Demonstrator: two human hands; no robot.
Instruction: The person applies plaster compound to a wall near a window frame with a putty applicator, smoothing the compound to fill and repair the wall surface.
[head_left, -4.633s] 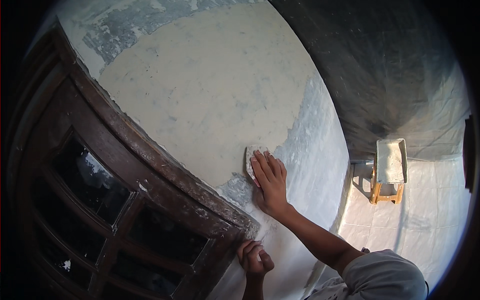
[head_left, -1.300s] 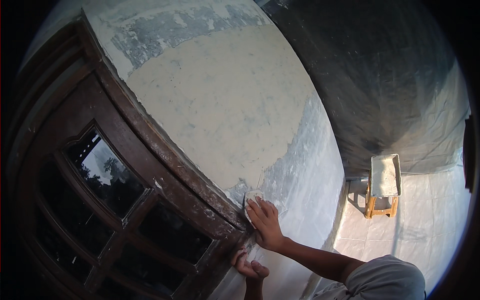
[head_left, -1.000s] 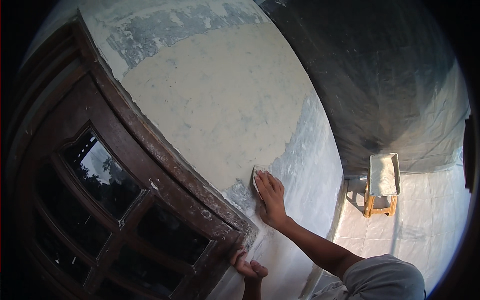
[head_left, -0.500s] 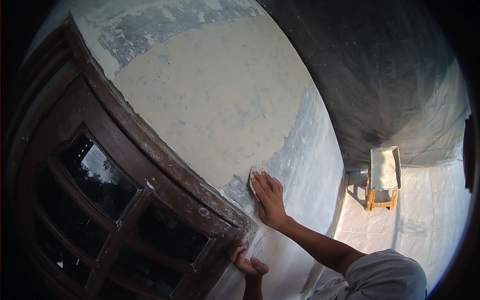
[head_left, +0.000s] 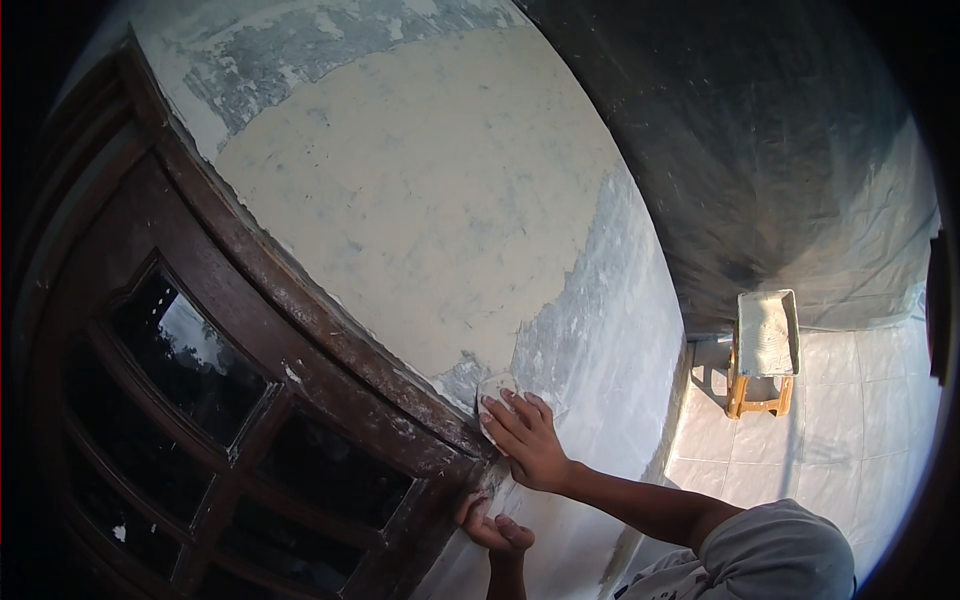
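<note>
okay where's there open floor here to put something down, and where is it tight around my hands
Open floor: the pale tiles right of the small wooden stool, out toward the dark far wall. The stool's top is taken by a white tray. Tight spot: the right hand presses a sanding pad by the dark window frame; the left hand grips it below.

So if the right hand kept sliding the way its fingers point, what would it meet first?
Probably the dark wooden window frame. The right hand, pressing a small pale pad flat on the wall, points up-left toward it.
</note>
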